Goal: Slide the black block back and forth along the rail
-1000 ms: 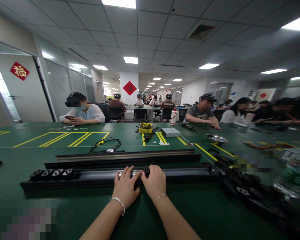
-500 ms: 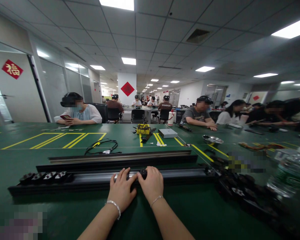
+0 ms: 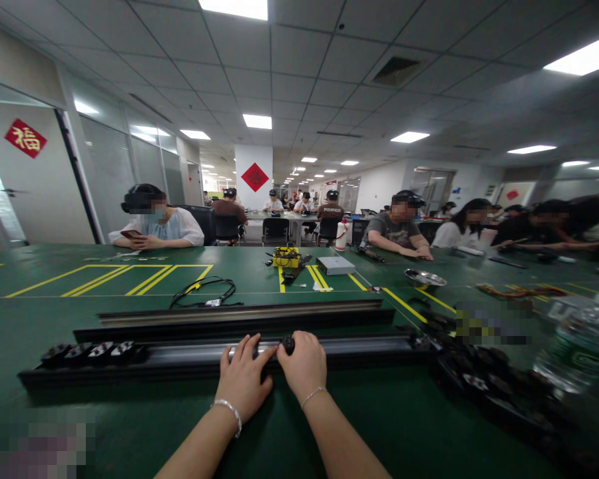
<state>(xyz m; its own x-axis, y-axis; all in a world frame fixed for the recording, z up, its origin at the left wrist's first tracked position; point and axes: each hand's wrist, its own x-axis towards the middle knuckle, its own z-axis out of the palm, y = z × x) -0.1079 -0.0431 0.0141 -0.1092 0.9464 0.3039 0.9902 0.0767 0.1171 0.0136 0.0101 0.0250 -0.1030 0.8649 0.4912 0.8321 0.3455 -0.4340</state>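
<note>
A long black rail (image 3: 180, 362) lies across the green table (image 3: 130, 426) in front of me. My left hand (image 3: 242, 382) rests on the rail with its fingers stretched out along the channel. My right hand (image 3: 304, 366) is beside it, fingers curled round a small black round part (image 3: 289, 344) sitting in the rail. Three small black clips (image 3: 92, 351) sit in the rail's left end. A second long black rail (image 3: 239, 318) lies parallel just behind the first.
A pile of black parts (image 3: 499, 392) and a plastic bottle (image 3: 576, 346) lie at right. A black cable (image 3: 204, 291), a yellow box (image 3: 286, 257), a grey box (image 3: 334, 265) and a metal bowl (image 3: 424, 277) sit farther back. Several people sit at the far side.
The view has shifted slightly since a second ago. Both hands stay on the rail in nearly the same place.
</note>
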